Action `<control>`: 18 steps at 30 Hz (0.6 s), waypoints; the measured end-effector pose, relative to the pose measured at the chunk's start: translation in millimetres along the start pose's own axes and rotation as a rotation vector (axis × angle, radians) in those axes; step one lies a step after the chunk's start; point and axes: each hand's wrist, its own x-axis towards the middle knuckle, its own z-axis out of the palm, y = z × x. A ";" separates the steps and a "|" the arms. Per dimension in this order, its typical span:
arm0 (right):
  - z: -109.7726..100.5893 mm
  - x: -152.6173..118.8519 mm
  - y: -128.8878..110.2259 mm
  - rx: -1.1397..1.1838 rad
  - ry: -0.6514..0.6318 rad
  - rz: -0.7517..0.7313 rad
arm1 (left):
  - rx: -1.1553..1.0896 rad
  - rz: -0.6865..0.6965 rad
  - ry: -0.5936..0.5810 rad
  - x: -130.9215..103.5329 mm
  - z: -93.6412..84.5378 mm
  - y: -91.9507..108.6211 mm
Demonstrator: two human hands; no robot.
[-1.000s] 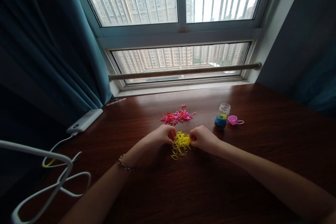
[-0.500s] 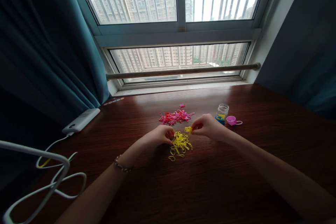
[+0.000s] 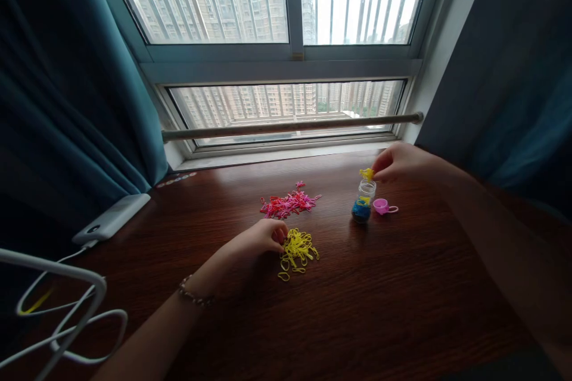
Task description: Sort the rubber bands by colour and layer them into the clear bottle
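Observation:
My right hand (image 3: 400, 162) pinches a small bunch of yellow bands (image 3: 366, 174) just above the mouth of a clear jar (image 3: 367, 190). Blue bands (image 3: 361, 210) fill the jar's lower part, with some yellow on top of them. My left hand (image 3: 267, 236) rests at the left edge of a pile of yellow bands (image 3: 298, 248), its fingers curled together; whatever they grip is too small to make out. Behind that pile lies a heap of pink and red bands (image 3: 289, 203). A pink lid with a loop (image 3: 381, 206) sits right of the jar.
A white power strip or box (image 3: 111, 218) with a cable lies at the table's left. White tubing (image 3: 96, 286) curves through the lower left. Behind the wooden table (image 3: 339, 309) are a window with a metal rail (image 3: 290, 127) and a blue curtain (image 3: 129, 125).
My right hand has moved right and away from me, carrying yellow bands from beside the pile to above the jar. My left hand stays by the pile. The view has shifted slightly.

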 end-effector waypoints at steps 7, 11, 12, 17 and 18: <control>-17.3 18.2 9.7 -0.191 -0.156 0.145 | 0.030 -0.008 0.000 -0.6 0.5 0.3; -13.7 21.7 1.4 -0.240 -0.228 0.177 | 0.068 -0.002 0.014 -2.1 0.8 3.0; -12.7 23.0 -1.4 -0.252 -0.251 0.186 | 0.076 -0.003 0.015 -2.2 0.7 3.6; -7.3 34.2 -15.4 -0.315 -0.312 0.247 | 0.111 -0.011 0.017 -2.2 0.3 6.5; -5.9 36.6 -17.9 -0.331 -0.312 0.265 | 0.114 -0.011 0.017 -2.2 0.3 7.0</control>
